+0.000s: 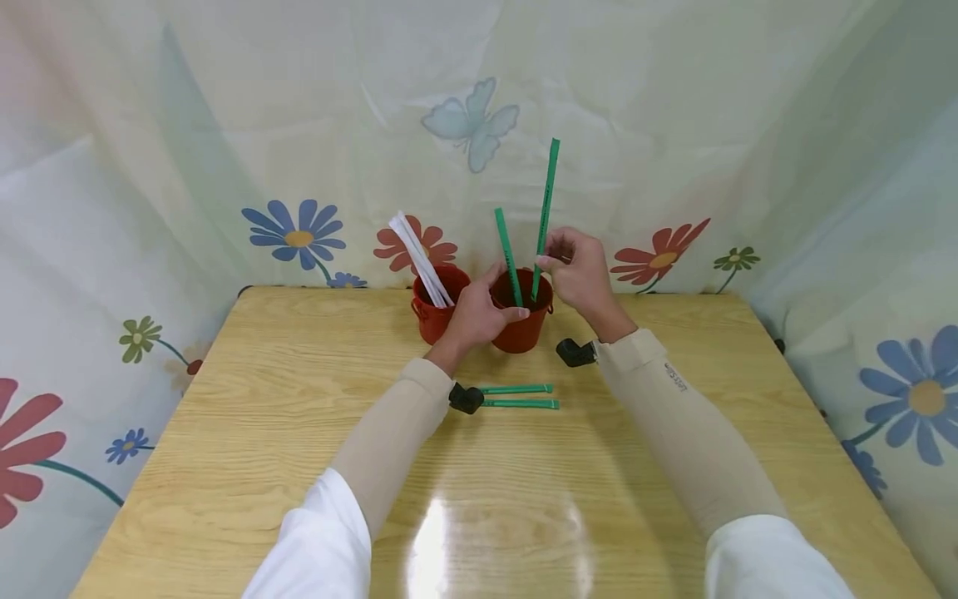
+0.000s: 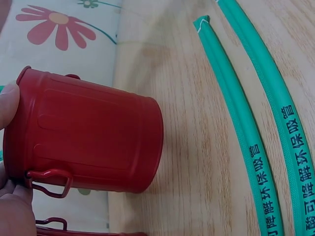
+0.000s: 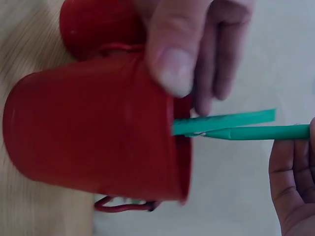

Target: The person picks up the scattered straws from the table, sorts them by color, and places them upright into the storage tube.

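My right hand (image 1: 580, 270) pinches a green paper-wrapped straw (image 1: 547, 195) whose lower end is inside the mouth of the right red bucket (image 1: 520, 333). Another green straw (image 1: 507, 249) leans in that same bucket. With thumb and fingers my left hand (image 1: 479, 314) grips this bucket's rim from the left; in the left wrist view the thumb (image 2: 7, 105) lies at the rim. To the left stands a second red bucket (image 1: 432, 320), holding several white wrapped straws (image 1: 419, 258).
Two green wrapped straws (image 1: 524, 403) lie on the wooden table (image 1: 314, 399) in front of the buckets, printed with black characters. A flowered cloth (image 1: 636, 108) hangs behind the table and along both sides. Black wrist cameras (image 1: 576, 353) jut from the sleeves.
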Motion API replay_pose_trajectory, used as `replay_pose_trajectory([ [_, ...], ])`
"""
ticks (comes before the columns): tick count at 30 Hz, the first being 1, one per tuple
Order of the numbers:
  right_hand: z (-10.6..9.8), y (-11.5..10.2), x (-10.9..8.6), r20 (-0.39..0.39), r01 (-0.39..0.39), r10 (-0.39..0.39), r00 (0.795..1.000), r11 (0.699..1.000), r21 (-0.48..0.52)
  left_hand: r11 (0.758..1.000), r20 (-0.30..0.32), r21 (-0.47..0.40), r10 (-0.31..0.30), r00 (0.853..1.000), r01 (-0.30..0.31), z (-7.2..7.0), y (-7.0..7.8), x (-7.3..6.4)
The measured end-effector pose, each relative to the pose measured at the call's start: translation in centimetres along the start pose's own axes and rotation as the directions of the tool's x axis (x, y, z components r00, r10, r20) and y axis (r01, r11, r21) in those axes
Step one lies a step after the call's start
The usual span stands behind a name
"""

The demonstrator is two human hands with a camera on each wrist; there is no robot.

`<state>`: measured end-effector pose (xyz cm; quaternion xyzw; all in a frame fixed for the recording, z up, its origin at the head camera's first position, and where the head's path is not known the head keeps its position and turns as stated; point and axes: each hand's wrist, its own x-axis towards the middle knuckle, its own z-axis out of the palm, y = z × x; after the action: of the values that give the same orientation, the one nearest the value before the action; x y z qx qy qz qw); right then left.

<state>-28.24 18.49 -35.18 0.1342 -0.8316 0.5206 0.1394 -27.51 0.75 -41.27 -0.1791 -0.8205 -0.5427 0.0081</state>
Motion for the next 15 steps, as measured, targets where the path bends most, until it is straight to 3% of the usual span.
replay_pose_trajectory([
  [4,0.5,1.0,0.1,0.011,-0.042,0.043,0.999,0.997,-0.067,1.000,0.002,-0.011,0.010,1.000,-0.010,0.0,-0.2,0.1],
  [8,1.0,1.7,-0.1,0.025,-0.036,0.039,0.999,0.993,-0.113,0.999,0.005,-0.029,0.016,1.000,-0.016,0.0,-0.3,0.1],
  [15,0.8,2.3,-0.6,0.016,-0.067,0.070,0.997,0.987,-0.142,1.000,0.005,0.003,-0.004,1.000,0.004,0.1,0.0,0.0],
])
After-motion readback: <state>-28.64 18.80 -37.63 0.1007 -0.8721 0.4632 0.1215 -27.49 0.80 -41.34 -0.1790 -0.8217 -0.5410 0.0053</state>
